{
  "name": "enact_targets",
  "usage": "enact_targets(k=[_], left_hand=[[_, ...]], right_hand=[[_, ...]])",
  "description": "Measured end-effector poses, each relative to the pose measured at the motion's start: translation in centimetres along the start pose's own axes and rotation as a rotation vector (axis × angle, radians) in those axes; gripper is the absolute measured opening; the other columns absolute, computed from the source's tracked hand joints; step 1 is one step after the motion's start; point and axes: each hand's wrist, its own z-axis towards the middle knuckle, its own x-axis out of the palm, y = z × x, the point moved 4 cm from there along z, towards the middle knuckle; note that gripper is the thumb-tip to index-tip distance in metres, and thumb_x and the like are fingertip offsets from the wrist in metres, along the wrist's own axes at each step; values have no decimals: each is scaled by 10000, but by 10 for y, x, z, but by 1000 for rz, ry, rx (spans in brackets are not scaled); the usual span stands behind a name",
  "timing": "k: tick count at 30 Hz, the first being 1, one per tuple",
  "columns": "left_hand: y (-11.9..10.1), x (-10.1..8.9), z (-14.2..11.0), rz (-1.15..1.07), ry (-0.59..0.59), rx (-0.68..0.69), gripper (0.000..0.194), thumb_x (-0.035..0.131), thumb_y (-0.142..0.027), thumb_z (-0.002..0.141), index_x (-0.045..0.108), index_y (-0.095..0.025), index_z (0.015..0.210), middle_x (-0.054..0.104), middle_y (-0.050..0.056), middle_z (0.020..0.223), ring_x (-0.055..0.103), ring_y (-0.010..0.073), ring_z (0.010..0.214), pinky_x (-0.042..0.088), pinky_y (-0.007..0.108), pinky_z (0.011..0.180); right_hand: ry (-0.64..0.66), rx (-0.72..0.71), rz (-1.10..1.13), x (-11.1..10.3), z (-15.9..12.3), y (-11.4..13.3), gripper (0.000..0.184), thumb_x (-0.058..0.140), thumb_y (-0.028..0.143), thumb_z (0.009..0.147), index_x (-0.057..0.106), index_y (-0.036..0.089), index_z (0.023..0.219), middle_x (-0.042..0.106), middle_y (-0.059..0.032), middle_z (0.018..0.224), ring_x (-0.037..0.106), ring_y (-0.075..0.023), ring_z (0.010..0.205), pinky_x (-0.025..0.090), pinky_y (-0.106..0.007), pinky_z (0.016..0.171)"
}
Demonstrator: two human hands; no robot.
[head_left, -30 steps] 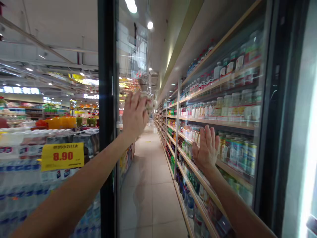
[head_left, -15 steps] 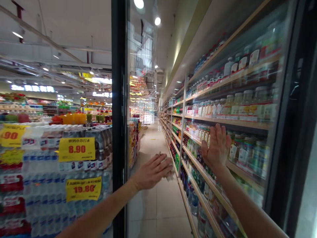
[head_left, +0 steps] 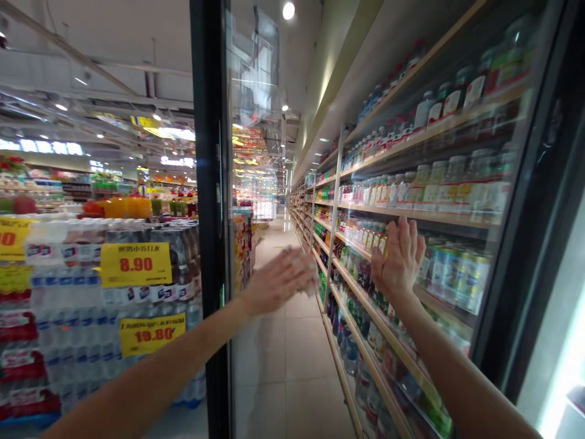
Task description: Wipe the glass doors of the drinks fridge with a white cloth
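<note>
A glass door with a black frame (head_left: 210,183) stands in front of me, and the aisle shows through its pane. My left hand (head_left: 276,280) is at the middle of the pane, its fingers laid over a crumpled whitish cloth (head_left: 312,275). Motion blurs this hand, and most of the cloth is hidden beneath it. To the right, my right hand (head_left: 398,259) is raised with fingers up, palm forward and nothing in it. It appears to rest flat against the glass, though contact is hard to make out.
Shelves of bottled drinks (head_left: 411,213) run down the right side beyond the glass. Packed bottles (head_left: 82,329) are stacked at left under yellow price signs (head_left: 136,264). A tiled floor (head_left: 301,366) leads away between them. Another dark frame (head_left: 516,244) rises at right.
My left hand with the cloth has moved slightly up across the pane. The right hand stays in nearly the same place. The whole view has shifted a little, with the door frame further left.
</note>
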Motion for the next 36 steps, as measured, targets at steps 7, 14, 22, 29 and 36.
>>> enact_targets(k=[7, 14, 22, 29, 36], left_hand=[[-3, -4, 32, -27, 42, 251, 396, 414, -280, 848, 442, -244, 1242, 381, -19, 1392, 178, 183, 1352, 270, 323, 1104], [18, -16, 79, 38, -159, -149, 412, 439, -262, 841, 422, -141, 1234, 376, 110, 1382, 90, 238, 1367, 243, 429, 1100], [39, -18, 127, 21, -151, -351, 435, 376, -273, 864, 389, -123, 1273, 332, 129, 1405, 96, 266, 1364, 219, 466, 1100], [27, -14, 142, 21, -79, 43, 415, 374, -312, 875, 398, -161, 1261, 363, 60, 1397, 168, 237, 1352, 229, 404, 1108], [30, -14, 151, 0, -46, 61, 408, 372, -285, 873, 406, -148, 1255, 361, 79, 1396, 166, 233, 1353, 219, 402, 1111]], right_hand=[[30, 5, -11, -3, 0, -1, 612, 370, 351, 851, 210, 135, 1400, 292, -152, 1432, 203, -272, 1347, 200, -471, 1056], [2, -4, 51, -6, -1, -4, 572, 341, 282, 858, 207, 170, 1404, 304, -136, 1430, 199, -253, 1350, 208, -475, 1055], [-19, 14, 129, -10, -2, -7, 549, 293, 273, 866, 214, 180, 1402, 345, -125, 1411, 209, -234, 1349, 212, -471, 1055], [-65, -8, 164, -11, -3, -8, 556, 279, 256, 859, 206, 175, 1404, 356, -121, 1405, 230, -232, 1342, 223, -481, 1048], [-60, 8, 155, -11, -4, -8, 551, 280, 259, 860, 208, 182, 1400, 374, -133, 1391, 243, -241, 1337, 230, -488, 1045]])
